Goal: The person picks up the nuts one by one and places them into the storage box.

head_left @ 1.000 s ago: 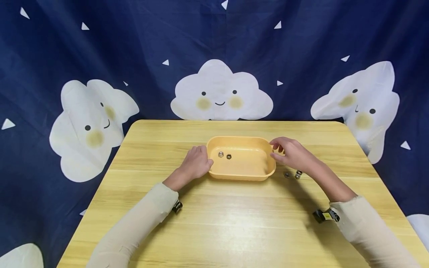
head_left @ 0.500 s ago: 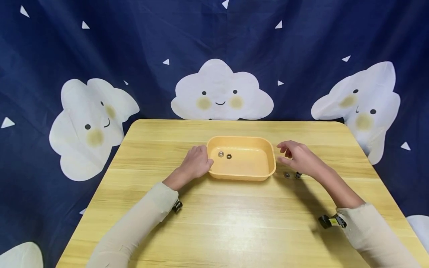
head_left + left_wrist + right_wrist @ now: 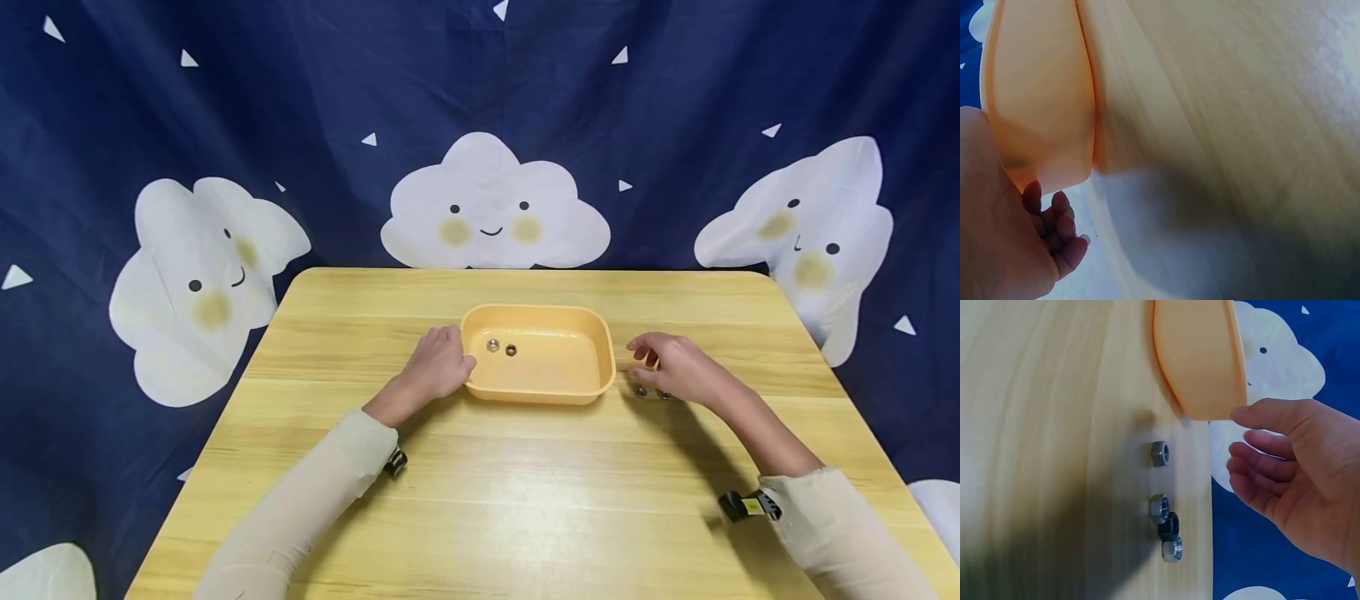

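Observation:
A shallow yellow-orange plastic tray (image 3: 551,396) sits on the table, with a silver nut (image 3: 492,345) and a darker nut (image 3: 511,351) inside near its left end. My left hand (image 3: 435,364) grips the tray's left rim; its fingers curl beneath the edge in the left wrist view. To the right of the tray, my right hand (image 3: 675,367) hovers with loosely bent fingers and nothing in them. Below it on the table lie several metal nuts: a single grey nut (image 3: 1160,454), and a row of two silver nuts with a black nut (image 3: 1169,527) between them.
The light wooden table (image 3: 495,500) reaches back to a dark blue curtain (image 3: 330,100) printed with white clouds. Small black cameras ride on both wrists, the right wrist camera (image 3: 750,505) low over the tabletop.
My right hand has drawn back from the tray's right rim, moving right and slightly toward me, over the nuts. The left hand and the tray have stayed in place.

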Available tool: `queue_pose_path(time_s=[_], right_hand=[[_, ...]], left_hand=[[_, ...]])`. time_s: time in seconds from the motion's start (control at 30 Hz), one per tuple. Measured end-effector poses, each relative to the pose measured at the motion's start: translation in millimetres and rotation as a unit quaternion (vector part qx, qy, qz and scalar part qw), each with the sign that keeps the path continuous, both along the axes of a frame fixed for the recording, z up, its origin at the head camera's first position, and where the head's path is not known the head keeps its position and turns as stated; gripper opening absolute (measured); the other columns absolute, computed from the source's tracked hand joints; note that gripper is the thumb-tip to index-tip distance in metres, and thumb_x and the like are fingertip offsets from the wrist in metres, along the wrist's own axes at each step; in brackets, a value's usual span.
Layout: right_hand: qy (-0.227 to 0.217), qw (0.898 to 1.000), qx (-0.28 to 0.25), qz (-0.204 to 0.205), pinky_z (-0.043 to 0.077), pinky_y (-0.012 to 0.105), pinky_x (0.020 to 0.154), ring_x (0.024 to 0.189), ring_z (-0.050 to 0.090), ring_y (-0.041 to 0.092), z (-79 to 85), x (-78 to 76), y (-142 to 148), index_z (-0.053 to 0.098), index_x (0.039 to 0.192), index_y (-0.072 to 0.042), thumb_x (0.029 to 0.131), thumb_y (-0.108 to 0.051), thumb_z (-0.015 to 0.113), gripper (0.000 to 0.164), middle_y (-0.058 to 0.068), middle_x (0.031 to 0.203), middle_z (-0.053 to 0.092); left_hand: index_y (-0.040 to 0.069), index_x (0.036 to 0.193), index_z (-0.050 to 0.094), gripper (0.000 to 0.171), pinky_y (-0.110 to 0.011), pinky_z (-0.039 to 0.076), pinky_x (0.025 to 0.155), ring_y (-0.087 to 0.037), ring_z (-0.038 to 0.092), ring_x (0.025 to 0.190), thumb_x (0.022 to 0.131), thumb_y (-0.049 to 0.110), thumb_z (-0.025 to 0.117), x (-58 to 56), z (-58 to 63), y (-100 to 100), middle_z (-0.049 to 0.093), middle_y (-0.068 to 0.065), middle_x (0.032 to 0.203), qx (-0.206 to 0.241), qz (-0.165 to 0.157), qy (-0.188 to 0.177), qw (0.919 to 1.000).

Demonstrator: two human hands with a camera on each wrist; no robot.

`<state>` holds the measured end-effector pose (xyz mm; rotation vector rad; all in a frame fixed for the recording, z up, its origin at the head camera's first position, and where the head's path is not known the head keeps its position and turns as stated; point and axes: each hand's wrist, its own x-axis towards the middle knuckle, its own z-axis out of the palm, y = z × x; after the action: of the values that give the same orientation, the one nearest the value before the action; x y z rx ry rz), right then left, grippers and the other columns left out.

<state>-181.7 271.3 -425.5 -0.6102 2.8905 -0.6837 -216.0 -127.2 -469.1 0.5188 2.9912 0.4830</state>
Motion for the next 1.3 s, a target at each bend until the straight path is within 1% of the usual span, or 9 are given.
queue_pose_path(time_s=[0.27, 0.5, 0.63, 0.83, 1.0, 1.13, 1.3], right_hand=[[-0.023, 1.000, 0.006, 0.002, 0.055, 0.038, 0.075, 0.089, 0.066, 0.022, -7.1, 2.9, 3, 0.068, 0.118, 0.006, 0.090, -0.011, 0.076, 0.034, 0.014, 0.102, 0.073], [-0.037, 0.999, 0.014, 0.006, 0.056, 0.038, 0.076, 0.089, 0.066, 0.021, -12.5, 6.3, 6, 0.069, 0.117, 0.005, 0.089, -0.013, 0.079, 0.035, 0.012, 0.100, 0.073], [-0.041, 0.999, 0.018, 0.004, 0.055, 0.038, 0.075, 0.087, 0.065, 0.019, -14.9, 7.7, 7, 0.069, 0.117, 0.004, 0.088, -0.015, 0.080, 0.036, 0.010, 0.099, 0.073], [-0.041, 0.999, 0.019, 0.016, 0.053, 0.034, 0.072, 0.082, 0.062, 0.015, -19.1, 9.3, 10, 0.071, 0.112, 0.002, 0.086, -0.014, 0.082, 0.032, 0.006, 0.092, 0.071], [-0.041, 0.999, 0.022, 0.021, 0.051, 0.031, 0.072, 0.081, 0.059, 0.014, -23.2, 11.1, 12, 0.072, 0.110, 0.001, 0.085, -0.014, 0.083, 0.031, 0.003, 0.088, 0.068], [-0.052, 0.998, 0.024, 0.026, 0.051, 0.029, 0.072, 0.081, 0.058, 0.014, -26.2, 11.6, 13, 0.073, 0.111, 0.001, 0.086, -0.014, 0.082, 0.031, 0.002, 0.090, 0.069], [-0.062, 0.997, 0.026, 0.032, 0.053, 0.030, 0.073, 0.084, 0.061, 0.015, -28.2, 11.4, 12, 0.073, 0.110, 0.000, 0.087, -0.013, 0.080, 0.027, 0.004, 0.094, 0.071]], left_hand=[[0.002, 0.098, 0.050, 0.024, -0.038, 0.041, 0.078, -0.030, 0.048, 0.084, 0.097, 0.026, 0.054, 0.2, 1.1, 0, 0.050, -0.011, 0.085, 0.009, -0.004, 0.006, 0.9999], [0.003, 0.097, 0.050, 0.023, -0.037, 0.040, 0.075, -0.029, 0.048, 0.082, 0.097, 0.026, 0.054, 1.0, 0.0, 0, 0.050, -0.010, 0.085, 0.009, -0.001, 0.002, 1.0000], [0.003, 0.096, 0.049, 0.022, -0.036, 0.039, 0.074, -0.029, 0.048, 0.082, 0.097, 0.025, 0.053, 1.0, 0.1, 0, 0.050, -0.011, 0.084, 0.014, 0.000, 0.002, 0.9999], [0.003, 0.096, 0.050, 0.022, -0.036, 0.039, 0.075, -0.029, 0.048, 0.082, 0.096, 0.025, 0.054, 1.2, 0.6, 0, 0.050, -0.010, 0.084, 0.016, 0.001, 0.002, 0.9999], [0.003, 0.096, 0.051, 0.022, -0.037, 0.041, 0.074, -0.029, 0.049, 0.081, 0.095, 0.025, 0.055, 1.2, 0.5, 1, 0.050, -0.010, 0.083, 0.018, 0.002, 0.009, 0.9998], [0.003, 0.096, 0.051, 0.022, -0.038, 0.042, 0.075, -0.029, 0.050, 0.083, 0.096, 0.024, 0.055, 1.5, 1.0, 1, 0.051, -0.010, 0.083, 0.017, 0.006, 0.009, 0.9998], [0.002, 0.098, 0.051, 0.023, -0.039, 0.043, 0.077, -0.029, 0.050, 0.084, 0.097, 0.025, 0.055, 1.7, 1.8, 2, 0.051, -0.010, 0.085, 0.011, 0.013, 0.001, 0.9999]])
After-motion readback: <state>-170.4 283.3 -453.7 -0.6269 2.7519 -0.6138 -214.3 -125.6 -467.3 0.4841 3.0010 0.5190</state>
